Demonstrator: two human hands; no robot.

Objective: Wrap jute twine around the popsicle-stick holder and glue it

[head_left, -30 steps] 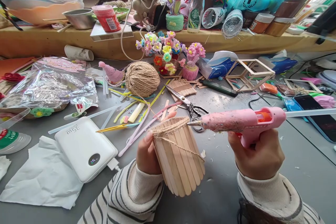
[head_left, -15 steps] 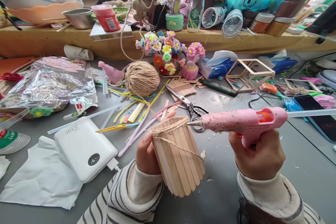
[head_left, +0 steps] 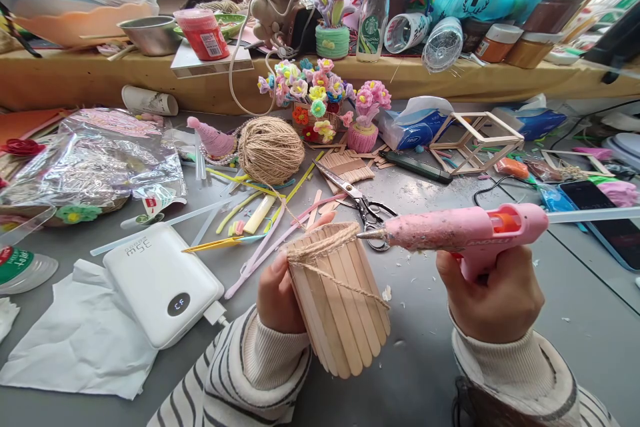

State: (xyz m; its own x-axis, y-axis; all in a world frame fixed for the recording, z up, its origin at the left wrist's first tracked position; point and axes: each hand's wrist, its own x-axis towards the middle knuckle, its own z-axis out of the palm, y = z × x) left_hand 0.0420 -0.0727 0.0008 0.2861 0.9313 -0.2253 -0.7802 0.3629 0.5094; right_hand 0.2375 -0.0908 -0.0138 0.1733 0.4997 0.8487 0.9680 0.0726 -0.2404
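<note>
The left hand (head_left: 277,293) is curled around a craft-stick cup (head_left: 337,300), thumb pressing the jute twine (head_left: 320,248) wound at its rim. The right hand (head_left: 493,300) is closed around the grip of a pink hot glue gun (head_left: 460,232), its nozzle touching the twine at the cup's 1 o'clock edge. The cup tilts just above the grey table (head_left: 575,307), low centre. A twine ball (head_left: 271,150) sits at the cup's 11 o'clock, scissors (head_left: 357,203) at 12, a white power bank (head_left: 163,283) at 9, a cluttered wooden shelf (head_left: 100,77) behind
</note>
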